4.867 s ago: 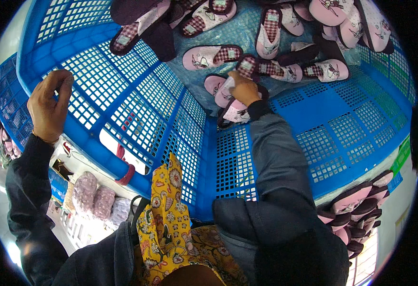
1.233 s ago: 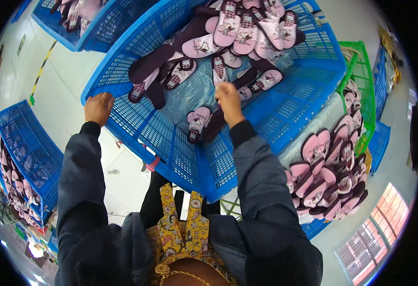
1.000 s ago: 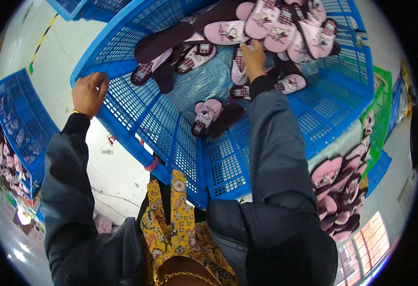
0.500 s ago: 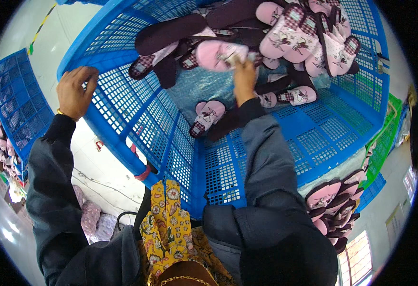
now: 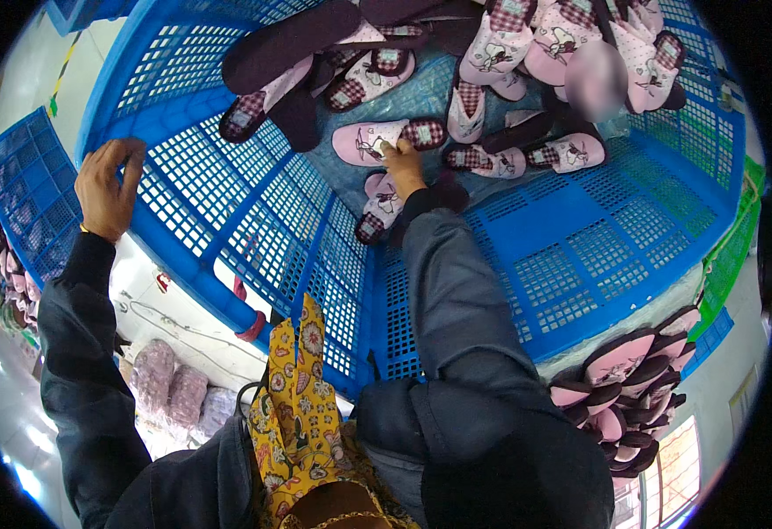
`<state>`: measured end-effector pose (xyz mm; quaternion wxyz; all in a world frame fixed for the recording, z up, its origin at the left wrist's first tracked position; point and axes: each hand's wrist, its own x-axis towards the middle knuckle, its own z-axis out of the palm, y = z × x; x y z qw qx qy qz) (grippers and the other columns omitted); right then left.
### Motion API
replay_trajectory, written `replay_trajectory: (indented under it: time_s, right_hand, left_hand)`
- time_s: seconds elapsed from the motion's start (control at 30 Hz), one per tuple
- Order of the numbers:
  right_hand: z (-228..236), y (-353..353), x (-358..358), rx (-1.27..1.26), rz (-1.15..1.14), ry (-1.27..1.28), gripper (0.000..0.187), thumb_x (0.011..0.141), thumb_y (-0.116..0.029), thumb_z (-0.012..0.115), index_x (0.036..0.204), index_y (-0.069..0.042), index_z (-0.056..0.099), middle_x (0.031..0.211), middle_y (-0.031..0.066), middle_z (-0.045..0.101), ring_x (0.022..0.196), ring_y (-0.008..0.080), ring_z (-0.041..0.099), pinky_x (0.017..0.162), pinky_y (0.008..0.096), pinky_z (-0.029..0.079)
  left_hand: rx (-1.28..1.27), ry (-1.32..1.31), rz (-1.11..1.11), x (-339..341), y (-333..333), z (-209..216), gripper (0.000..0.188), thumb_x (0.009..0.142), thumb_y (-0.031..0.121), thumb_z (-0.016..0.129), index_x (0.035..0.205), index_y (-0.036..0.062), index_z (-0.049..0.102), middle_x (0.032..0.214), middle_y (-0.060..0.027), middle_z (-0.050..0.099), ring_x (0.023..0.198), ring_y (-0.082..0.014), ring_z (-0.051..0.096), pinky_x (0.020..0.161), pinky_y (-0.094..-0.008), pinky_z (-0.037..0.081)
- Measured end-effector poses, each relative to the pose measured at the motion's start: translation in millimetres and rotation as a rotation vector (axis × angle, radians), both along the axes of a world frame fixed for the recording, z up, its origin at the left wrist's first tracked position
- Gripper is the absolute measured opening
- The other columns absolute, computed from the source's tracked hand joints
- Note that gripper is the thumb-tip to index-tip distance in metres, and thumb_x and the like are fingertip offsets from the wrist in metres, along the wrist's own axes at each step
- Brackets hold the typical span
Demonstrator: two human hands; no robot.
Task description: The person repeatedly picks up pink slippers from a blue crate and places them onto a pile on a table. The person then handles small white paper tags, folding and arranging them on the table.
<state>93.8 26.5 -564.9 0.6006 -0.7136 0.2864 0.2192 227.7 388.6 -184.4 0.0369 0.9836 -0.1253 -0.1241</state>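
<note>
Right hand (image 5: 401,163) pinches pink slipper (image 5: 384,141) deep in big blue crate (image 5: 580,256). Left hand (image 5: 108,189) curls over crate rim. Best: hold rim tight, lift slipper straight up.

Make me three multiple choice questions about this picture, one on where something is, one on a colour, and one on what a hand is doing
1. Where is the left hand?
A. On the rim of the big blue crate
B. Inside the green crate
C. On the yellow patterned cloth

2. What colour is the slipper at the right hand's fingertips?
A. Green
B. Pink with a checked toe
C. Plain white

3. What is the right hand doing?
A. Hanging at the person's side
B. Gripping the crate rim
C. Reaching into the crate, touching a slipper

Answers: 1 A, its fingers curl over the blue edge. 2 B, pink sole, checked band. 3 C, the arm stretches down inside, fingers on the slipper.
</note>
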Motion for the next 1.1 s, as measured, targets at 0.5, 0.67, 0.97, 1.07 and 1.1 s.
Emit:
replay_trajectory:
  time_s: [0.5,0.67,0.97,1.07,1.1]
  right_hand:
    - [21.2,-30.8,-24.4,-0.352,0.797,0.012,0.049,0.069,-0.032,0.07,0.109,-0.005,0.061,0.116,0.0155,0.057,0.11,0.0356,0.052,0.092,0.046,0.041]
    - [50.3,-14.4,-90.6,-0.64,0.999,-0.477,0.039,0.07,-0.031,0.068,0.102,-0.01,0.062,0.119,0.0102,0.054,0.118,0.0299,0.044,0.098,0.045,0.034]
    - [42.6,-0.6,-88.5,-0.817,1.032,-0.361,0.015,0.08,-0.018,0.053,0.091,-0.012,0.062,0.095,0.008,0.059,0.097,0.028,0.053,0.083,0.0443,0.042]
    - [38.3,2.4,-77.3,-0.723,0.811,-0.394,0.019,0.076,-0.016,0.058,0.093,-0.01,0.064,0.089,0.0127,0.063,0.089,0.0326,0.059,0.075,0.0459,0.047]
    - [39.8,4.8,-71.7,-0.635,0.764,-0.213,0.022,0.078,-0.02,0.058,0.095,-0.007,0.064,0.087,0.0162,0.064,0.084,0.0346,0.06,0.075,0.0468,0.047]
  left_hand:
    - [0.011,0.023,0.073,-5.8,7.3,-7.8,0.017,0.088,0.021,0.057,0.095,0.0084,0.066,0.093,-0.0063,0.067,0.085,-0.021,0.062,0.08,-0.0315,0.044]
    - [0.011,0.021,0.081,-6.7,6.7,-6.2,0.016,0.088,0.02,0.058,0.095,0.0079,0.066,0.093,-0.0067,0.067,0.085,-0.021,0.062,0.08,-0.0313,0.044]
    - [-0.031,0.006,0.08,-8.2,10.2,-8.4,0.017,0.089,0.019,0.058,0.096,0.0063,0.066,0.094,-0.0069,0.067,0.085,-0.0221,0.061,0.082,-0.0323,0.044]
    - [-0.007,0.038,0.129,-8.2,11.0,-7.1,0.018,0.089,0.019,0.058,0.096,0.0058,0.066,0.095,-0.007,0.067,0.086,-0.0219,0.06,0.083,-0.0324,0.044]
    - [-0.037,0.052,0.137,-8.9,12.2,-7.8,0.018,0.089,0.02,0.057,0.097,0.006,0.066,0.096,-0.0073,0.067,0.087,-0.0215,0.06,0.083,-0.0325,0.044]
